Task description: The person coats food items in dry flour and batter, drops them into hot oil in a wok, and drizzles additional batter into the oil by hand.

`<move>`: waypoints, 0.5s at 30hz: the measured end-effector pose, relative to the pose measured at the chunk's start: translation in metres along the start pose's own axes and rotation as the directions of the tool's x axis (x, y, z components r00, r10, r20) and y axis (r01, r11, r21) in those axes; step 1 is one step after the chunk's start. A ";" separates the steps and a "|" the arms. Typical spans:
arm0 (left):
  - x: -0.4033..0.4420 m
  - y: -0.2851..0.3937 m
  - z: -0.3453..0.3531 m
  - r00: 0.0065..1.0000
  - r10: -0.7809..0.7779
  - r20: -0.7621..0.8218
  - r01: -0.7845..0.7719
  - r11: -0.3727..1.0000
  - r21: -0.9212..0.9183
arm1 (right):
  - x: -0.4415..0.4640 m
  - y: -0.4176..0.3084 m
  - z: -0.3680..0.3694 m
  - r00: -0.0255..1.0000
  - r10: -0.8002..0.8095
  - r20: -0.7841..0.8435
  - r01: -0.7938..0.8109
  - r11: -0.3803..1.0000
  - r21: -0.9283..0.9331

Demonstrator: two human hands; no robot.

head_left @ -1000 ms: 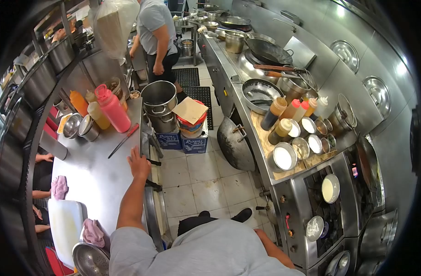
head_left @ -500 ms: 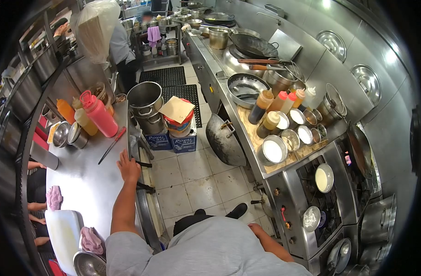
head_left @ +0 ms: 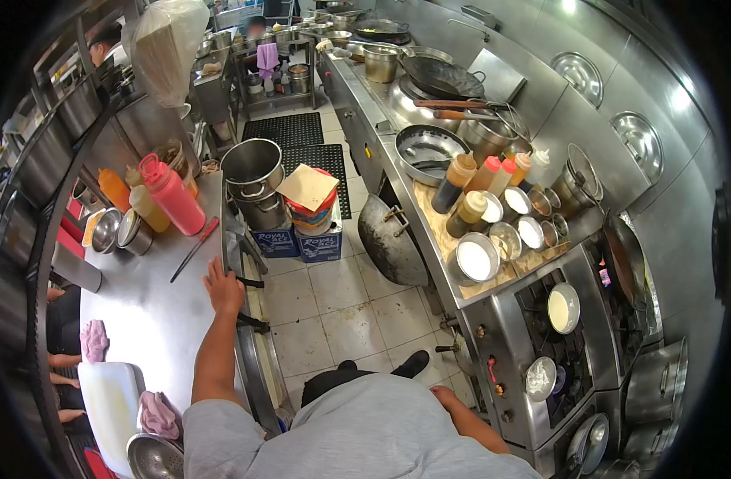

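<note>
My left hand (head_left: 223, 289) lies on the edge of the steel counter (head_left: 158, 319), fingers stretched out and holding nothing. Just beyond it on the counter is a thin tool with a red handle (head_left: 205, 233), apart from my fingers. A pink squeeze bottle (head_left: 171, 195) stands farther up, near steel bowls (head_left: 106, 231). On the other side, my right hand (head_left: 441, 392) hangs low beside my body, near the front of the stove (head_left: 493, 375). Only a small part of it shows, and its fingers cannot be made out.
Sauce bottles (head_left: 455, 184) and bowls of white powder or liquid (head_left: 477, 258) stand on a board to the right. Two pans (head_left: 563, 308) sit on the stove. A stockpot (head_left: 252, 172), blue boxes (head_left: 321, 247) and a leaning wok (head_left: 388, 247) border the tiled aisle.
The person in a light top and dark trousers at the upper left has left view. Another person's head there has shifted. My left hand stays on the counter.
</note>
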State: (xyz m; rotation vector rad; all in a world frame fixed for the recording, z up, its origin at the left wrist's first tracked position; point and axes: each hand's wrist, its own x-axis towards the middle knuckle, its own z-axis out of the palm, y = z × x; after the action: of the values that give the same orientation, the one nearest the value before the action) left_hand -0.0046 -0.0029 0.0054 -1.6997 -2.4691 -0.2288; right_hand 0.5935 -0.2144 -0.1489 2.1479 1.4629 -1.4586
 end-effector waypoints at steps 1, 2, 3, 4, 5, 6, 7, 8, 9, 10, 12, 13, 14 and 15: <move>0.000 0.001 -0.002 1.000 -0.001 0.003 0.001 1.000 0.002 | 0.000 0.000 0.000 1.000 -0.006 0.005 0.006 1.000 -0.004; 0.000 0.001 -0.003 1.000 -0.002 0.006 0.002 1.000 0.004 | 0.000 -0.001 -0.001 1.000 -0.011 0.009 0.011 1.000 -0.008; 0.001 0.001 -0.002 1.000 -0.002 0.006 0.002 1.000 0.003 | -0.001 -0.002 -0.001 1.000 -0.009 0.005 0.009 1.000 -0.007; 0.001 0.001 -0.001 1.000 -0.002 0.005 0.002 1.000 0.002 | -0.001 -0.002 -0.001 1.000 -0.006 0.001 0.006 1.000 -0.006; 0.001 0.000 0.000 1.000 -0.003 0.005 0.003 1.000 0.000 | -0.002 -0.003 -0.001 1.000 -0.004 -0.003 0.004 1.000 -0.006; 0.000 0.000 0.001 1.000 -0.003 0.003 0.003 1.000 0.004 | -0.003 -0.003 -0.001 1.000 -0.005 -0.003 0.005 1.000 0.002; 0.001 -0.001 0.002 1.000 -0.003 0.001 0.003 1.000 0.008 | -0.003 -0.003 -0.001 1.000 -0.006 -0.003 0.006 1.000 0.010; 0.001 -0.001 0.003 1.000 -0.004 -0.001 0.004 1.000 0.011 | -0.004 -0.003 -0.001 1.000 -0.007 -0.003 0.008 1.000 0.019; 0.001 -0.001 0.002 1.000 -0.003 0.005 0.003 1.000 0.013 | -0.006 -0.005 -0.002 1.000 -0.006 -0.005 0.006 1.000 0.011; 0.001 0.000 0.001 1.000 -0.003 0.011 0.002 1.000 0.014 | -0.008 -0.007 -0.004 1.000 -0.005 -0.007 0.005 1.000 0.003; 0.001 0.000 -0.001 1.000 -0.005 0.026 0.004 1.000 0.017 | -0.008 -0.009 -0.004 1.000 0.001 -0.003 -0.001 1.000 0.001; 0.001 0.001 -0.003 0.999 -0.007 0.034 0.006 1.000 0.017 | -0.007 -0.008 -0.003 1.000 0.005 0.003 -0.005 1.000 0.006; 0.001 0.001 -0.003 0.999 -0.010 0.042 0.009 1.000 0.018 | -0.006 -0.007 -0.003 1.000 0.010 0.009 -0.010 1.000 0.011; 0.001 0.001 -0.002 0.999 -0.010 0.038 0.010 1.000 0.019 | -0.005 -0.006 -0.003 1.000 0.008 0.006 -0.008 1.000 0.011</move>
State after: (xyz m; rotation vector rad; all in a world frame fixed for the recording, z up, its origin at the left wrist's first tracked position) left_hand -0.0041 -0.0022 0.0076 -1.7003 -2.4991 -0.1755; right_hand 0.5900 -0.2130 -0.1410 2.1515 1.4455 -1.4728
